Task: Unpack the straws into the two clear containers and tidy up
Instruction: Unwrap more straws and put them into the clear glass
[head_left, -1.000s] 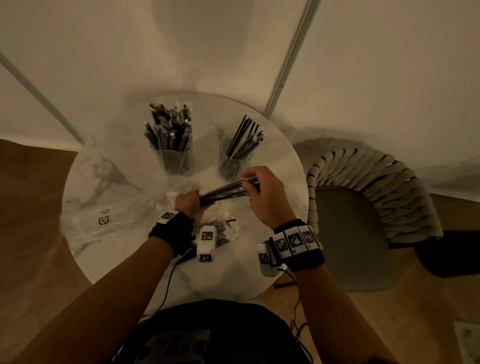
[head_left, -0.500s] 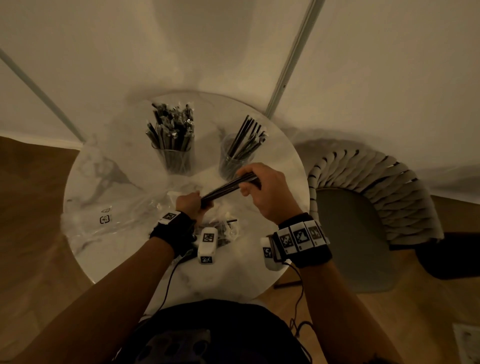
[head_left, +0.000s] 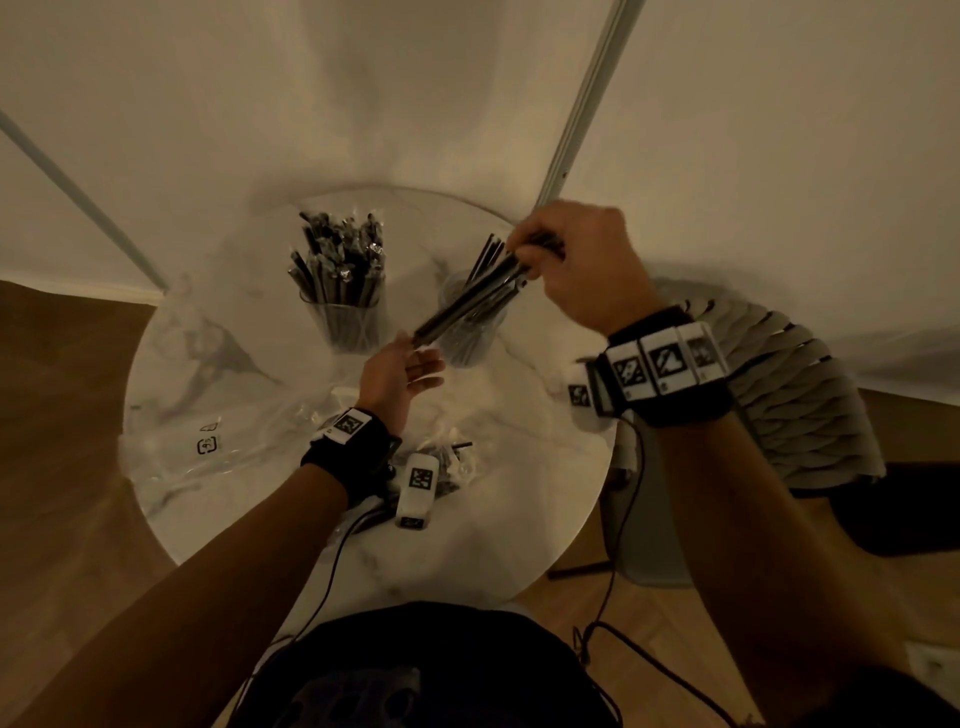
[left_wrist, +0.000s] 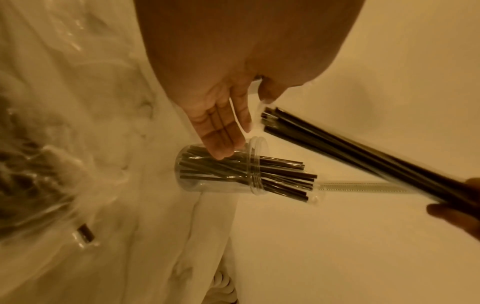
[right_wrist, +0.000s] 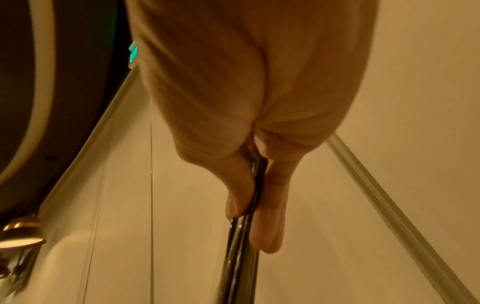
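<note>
Right hand raised with straw bundle; left hand open beneath its free end.

Right hand (head_left: 582, 265): lifted above the round white marble table (head_left: 218, 364), thumb and fingers (right_wrist: 270, 216) clamped on one end of a bundle of thin black drinking straws (head_left: 467, 304). Bundle: glossy, tight, slanting down from the grip toward the left hand (head_left: 400, 376), over the right-hand clear plastic container (head_left: 470, 338), which is part-filled with loose black straws. Left hand: palm up, fingers straight and apart, holding nothing, just beside the bundle's lower tip. Left-hand clear container (head_left: 345, 317): packed with upright straws, farther from the grip. Crumpled clear plastic wrapping (head_left: 218, 441): on the table near the left wrist.
</note>
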